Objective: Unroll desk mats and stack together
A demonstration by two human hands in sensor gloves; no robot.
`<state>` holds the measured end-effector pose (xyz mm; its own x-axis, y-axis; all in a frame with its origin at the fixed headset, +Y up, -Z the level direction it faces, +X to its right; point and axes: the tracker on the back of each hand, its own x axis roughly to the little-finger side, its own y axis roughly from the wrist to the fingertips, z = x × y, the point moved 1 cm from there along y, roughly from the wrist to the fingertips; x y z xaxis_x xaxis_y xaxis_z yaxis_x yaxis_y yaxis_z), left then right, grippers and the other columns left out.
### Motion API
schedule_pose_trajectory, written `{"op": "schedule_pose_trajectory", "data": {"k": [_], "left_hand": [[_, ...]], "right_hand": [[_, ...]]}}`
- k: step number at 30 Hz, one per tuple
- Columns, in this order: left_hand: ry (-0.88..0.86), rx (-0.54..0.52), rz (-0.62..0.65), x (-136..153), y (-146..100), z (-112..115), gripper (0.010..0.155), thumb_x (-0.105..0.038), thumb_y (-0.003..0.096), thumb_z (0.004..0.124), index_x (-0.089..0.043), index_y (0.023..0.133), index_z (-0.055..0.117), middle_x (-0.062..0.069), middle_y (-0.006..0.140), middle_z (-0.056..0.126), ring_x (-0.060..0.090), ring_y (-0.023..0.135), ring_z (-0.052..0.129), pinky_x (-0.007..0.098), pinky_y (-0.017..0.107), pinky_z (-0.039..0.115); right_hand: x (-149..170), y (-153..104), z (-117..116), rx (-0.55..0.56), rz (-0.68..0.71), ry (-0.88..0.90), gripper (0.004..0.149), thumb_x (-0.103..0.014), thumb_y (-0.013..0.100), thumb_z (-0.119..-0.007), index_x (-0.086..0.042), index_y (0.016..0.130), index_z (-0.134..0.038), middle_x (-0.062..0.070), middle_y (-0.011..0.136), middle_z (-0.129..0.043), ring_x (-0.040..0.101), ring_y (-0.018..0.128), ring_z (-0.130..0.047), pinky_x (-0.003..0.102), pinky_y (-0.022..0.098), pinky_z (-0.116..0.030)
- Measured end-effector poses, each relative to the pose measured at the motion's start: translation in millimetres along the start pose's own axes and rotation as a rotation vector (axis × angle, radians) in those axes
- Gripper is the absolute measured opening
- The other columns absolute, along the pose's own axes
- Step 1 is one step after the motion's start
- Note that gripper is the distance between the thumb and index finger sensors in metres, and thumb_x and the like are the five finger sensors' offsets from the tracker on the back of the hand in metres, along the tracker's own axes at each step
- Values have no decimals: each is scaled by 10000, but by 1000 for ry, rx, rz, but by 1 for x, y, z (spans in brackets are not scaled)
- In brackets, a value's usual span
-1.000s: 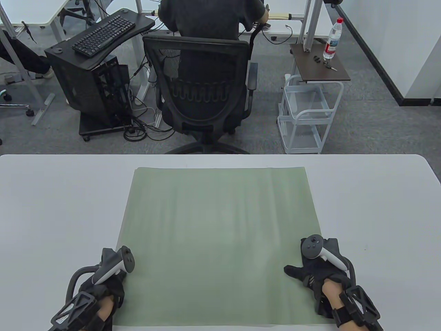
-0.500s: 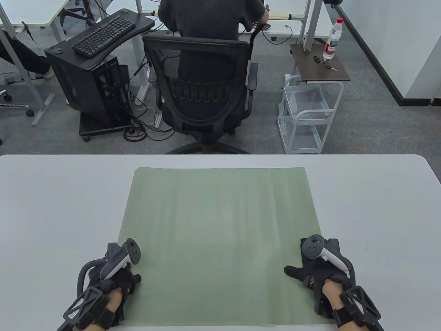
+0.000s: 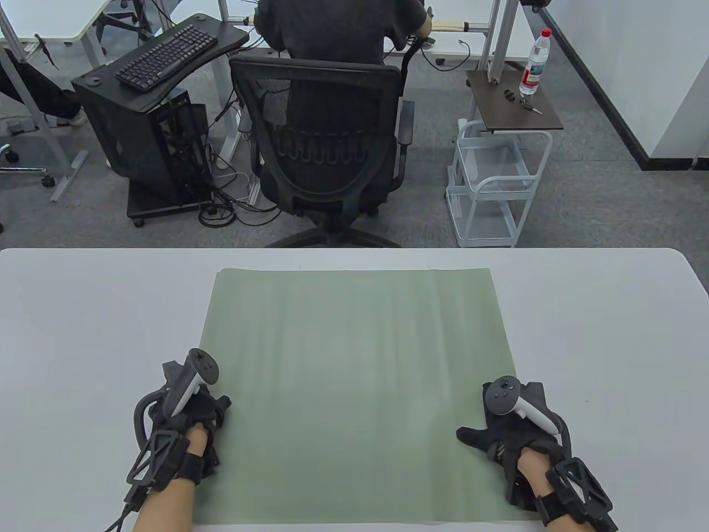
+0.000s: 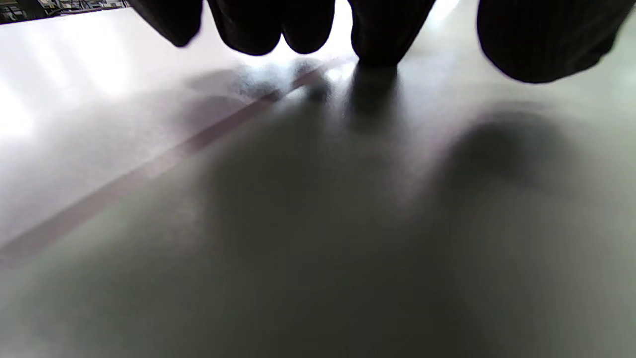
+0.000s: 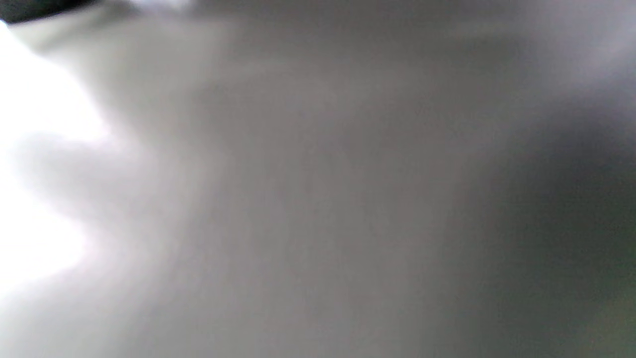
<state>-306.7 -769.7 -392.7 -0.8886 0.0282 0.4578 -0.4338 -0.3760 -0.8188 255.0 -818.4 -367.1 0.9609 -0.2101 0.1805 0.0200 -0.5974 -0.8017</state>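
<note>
Green mat (image 3: 354,388) flat on table (image 3: 83,332), frame centre. Left hand (image 3: 191,413) fingers (image 4: 377,30) released on mat's left edge; right hand (image 3: 512,429) splayed flat, lower right.

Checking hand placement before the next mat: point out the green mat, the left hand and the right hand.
green mat (image 3: 354,377), table view, bare middle of its surface.
left hand (image 3: 194,413), table view, back of the glove.
right hand (image 3: 507,435), table view, back of the glove.
</note>
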Motion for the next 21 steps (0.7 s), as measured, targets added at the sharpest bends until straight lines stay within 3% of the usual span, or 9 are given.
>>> {"op": "schedule_pose_trajectory", "data": {"k": [5, 10, 16, 21], "left_hand": [[43, 46, -21, 3, 1, 5, 711, -608, 348, 737, -350, 977, 528, 121, 1134, 276, 494, 1033, 353, 716, 685, 362], [-16, 3, 26, -5, -8, 1, 802, -601, 355, 742, -358, 1005, 341, 126, 1131, 205, 499, 1033, 336, 701, 695, 369], [-135, -119, 262, -42, -54, -20, 844, -608, 361, 738, -338, 1014, 274, 117, 1134, 184, 490, 1043, 329, 679, 709, 395], [-165, -172, 422, -75, -96, -13, 850, -603, 369, 738, -331, 1020, 265, 128, 1138, 184, 497, 1044, 328, 685, 708, 393]], "right_hand": [[-5, 0, 5, -3, -39, -45, 1002, -725, 361, -596, -267, 958, 65, 42, 1010, 210, 382, 920, 173, 582, 668, -31], [-20, 1, 14, -38, -105, -157, 1016, -702, 358, -623, -221, 977, 24, 96, 1038, 157, 438, 956, 76, 596, 692, -93], [-38, 3, 25, -44, -168, -256, 1033, -665, 349, -692, -178, 1010, -64, 130, 1081, 48, 453, 986, -11, 600, 704, -136], [-56, -1, 31, -13, -176, -334, 996, -623, 366, -752, -223, 1036, -134, 94, 1103, 15, 431, 994, -17, 594, 705, -136]]}}
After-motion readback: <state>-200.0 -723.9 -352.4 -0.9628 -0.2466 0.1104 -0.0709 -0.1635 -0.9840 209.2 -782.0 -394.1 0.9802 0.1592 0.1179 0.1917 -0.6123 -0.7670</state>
